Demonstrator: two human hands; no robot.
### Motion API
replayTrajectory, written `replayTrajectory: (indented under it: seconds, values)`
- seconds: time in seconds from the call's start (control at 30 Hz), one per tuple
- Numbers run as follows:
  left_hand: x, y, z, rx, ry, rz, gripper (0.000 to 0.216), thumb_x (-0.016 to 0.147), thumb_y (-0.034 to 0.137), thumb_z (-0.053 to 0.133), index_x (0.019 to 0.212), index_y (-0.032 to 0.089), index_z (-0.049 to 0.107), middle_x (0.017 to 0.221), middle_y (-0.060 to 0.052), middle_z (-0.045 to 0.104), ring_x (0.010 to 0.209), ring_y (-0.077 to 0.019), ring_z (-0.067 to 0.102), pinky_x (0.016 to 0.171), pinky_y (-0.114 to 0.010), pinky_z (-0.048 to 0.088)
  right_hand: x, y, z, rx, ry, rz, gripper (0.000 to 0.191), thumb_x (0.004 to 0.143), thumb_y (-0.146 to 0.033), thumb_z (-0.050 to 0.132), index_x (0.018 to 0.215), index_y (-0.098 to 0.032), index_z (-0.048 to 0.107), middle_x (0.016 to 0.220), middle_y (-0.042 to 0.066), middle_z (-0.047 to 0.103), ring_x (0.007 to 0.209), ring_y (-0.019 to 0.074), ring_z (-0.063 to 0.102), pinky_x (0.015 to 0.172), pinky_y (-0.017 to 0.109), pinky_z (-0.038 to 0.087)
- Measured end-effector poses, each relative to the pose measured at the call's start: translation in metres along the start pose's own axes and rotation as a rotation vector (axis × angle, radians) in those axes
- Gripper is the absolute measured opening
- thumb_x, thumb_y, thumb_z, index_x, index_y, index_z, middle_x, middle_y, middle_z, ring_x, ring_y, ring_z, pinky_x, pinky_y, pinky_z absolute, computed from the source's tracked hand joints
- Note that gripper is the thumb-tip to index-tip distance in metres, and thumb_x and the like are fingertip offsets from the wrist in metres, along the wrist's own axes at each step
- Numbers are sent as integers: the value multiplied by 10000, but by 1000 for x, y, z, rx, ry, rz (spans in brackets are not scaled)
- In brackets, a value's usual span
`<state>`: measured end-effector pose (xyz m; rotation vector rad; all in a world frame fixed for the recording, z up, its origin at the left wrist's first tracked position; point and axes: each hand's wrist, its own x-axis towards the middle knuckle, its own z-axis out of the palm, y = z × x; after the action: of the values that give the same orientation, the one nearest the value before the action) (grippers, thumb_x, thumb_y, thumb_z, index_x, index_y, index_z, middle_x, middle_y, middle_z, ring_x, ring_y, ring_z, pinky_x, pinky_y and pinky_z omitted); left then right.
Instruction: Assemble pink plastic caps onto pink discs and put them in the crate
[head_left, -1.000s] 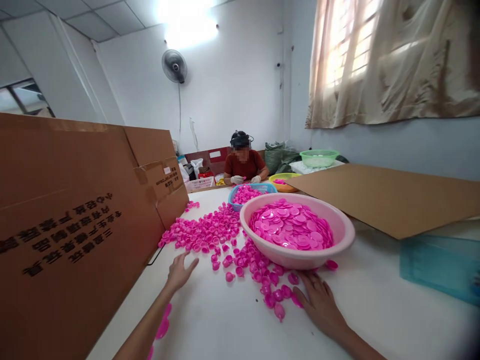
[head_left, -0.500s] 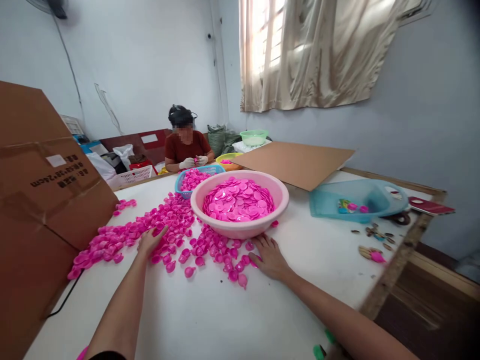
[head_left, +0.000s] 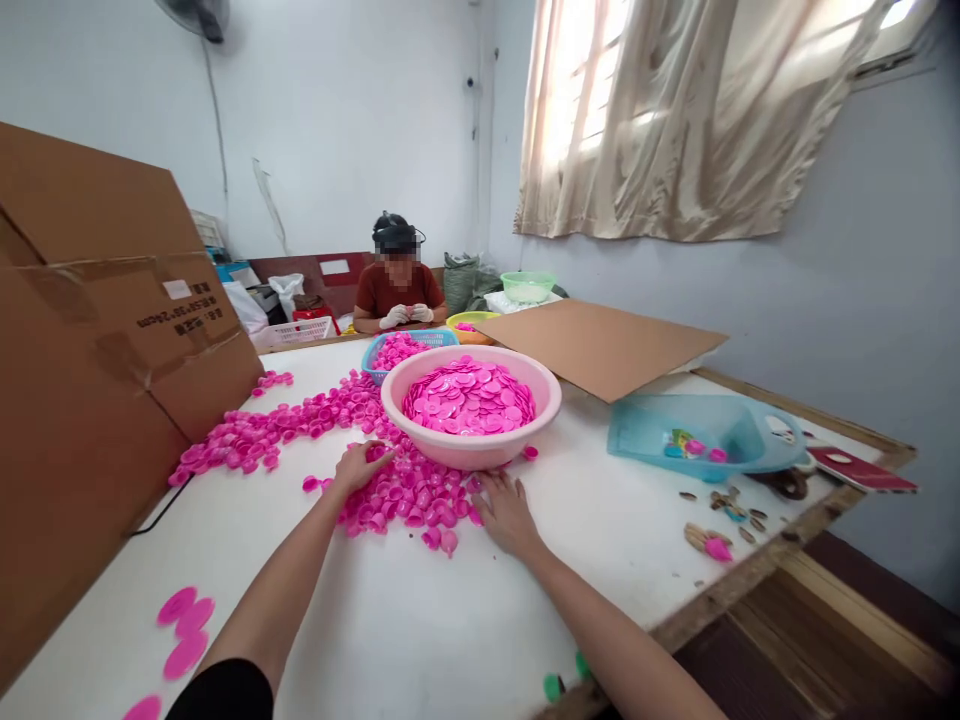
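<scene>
Left hand (head_left: 361, 468) and right hand (head_left: 508, 516), open and empty, closer together around the pink plastic caps (head_left: 409, 500)

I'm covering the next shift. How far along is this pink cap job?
Looks done: the pale pink basin holds a deep layer of caps lying flat. In hand: the left hand and right hand are at the loose pink caps on the white table. Remaining: that long scatter, plus the caps heaped in the blue basket.
</scene>
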<state>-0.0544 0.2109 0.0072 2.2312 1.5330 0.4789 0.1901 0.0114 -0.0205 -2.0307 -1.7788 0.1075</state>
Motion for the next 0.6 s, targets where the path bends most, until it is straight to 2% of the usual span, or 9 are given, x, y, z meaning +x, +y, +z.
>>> replayTrajectory:
  seconds: [0.13, 0.27, 0.47, 0.53, 0.6]
  values:
    - [-49, 13, 3, 28, 2, 10, 675, 651, 697, 356, 1115, 224, 486, 1093, -75, 551, 969, -242, 517, 763, -321, 419, -5, -3, -1, 62, -83, -170, 574, 830, -517, 269, 1308, -199, 268, 1299, 80, 356, 1210, 235, 245, 1001, 379, 104]
    - [-86, 34, 5, 97, 15, -33, 668, 696, 667, 325, 1189, 226, 417, 1151, -82, 516, 1009, -244, 496, 806, -339, 397, -12, -19, 3, 106, -158, -158, 653, 800, -571, 282, 1333, -201, 207, 1350, 89, 266, 1243, 270, 165, 1002, 398, 61]
    - [-134, 61, -5, 237, 90, -134, 583, 744, 609, 317, 1212, 268, 384, 1251, -77, 423, 1189, -334, 289, 928, -519, 225, -25, -49, 12, 172, -269, -263, 685, 789, -567, 311, 1348, -217, 128, 1392, 89, 154, 1266, 272, 81, 1000, 407, 10]
    - [-159, 72, -13, 267, 129, -152, 524, 774, 556, 319, 1197, 257, 398, 1254, -79, 408, 1190, -313, 285, 941, -504, 215, -27, -52, 13, 185, -279, -306, 681, 790, -569, 304, 1348, -218, 132, 1387, 86, 174, 1264, 276, 88, 999, 407, 9]
    - [-194, 86, -18, 294, 173, -117, 425, 809, 478, 315, 1138, 244, 447, 1186, -70, 455, 1137, -251, 355, 943, -428, 255, -28, -51, 14, 201, -267, -337, 673, 793, -575, 287, 1346, -220, 143, 1373, 84, 216, 1260, 277, 109, 999, 407, 20]
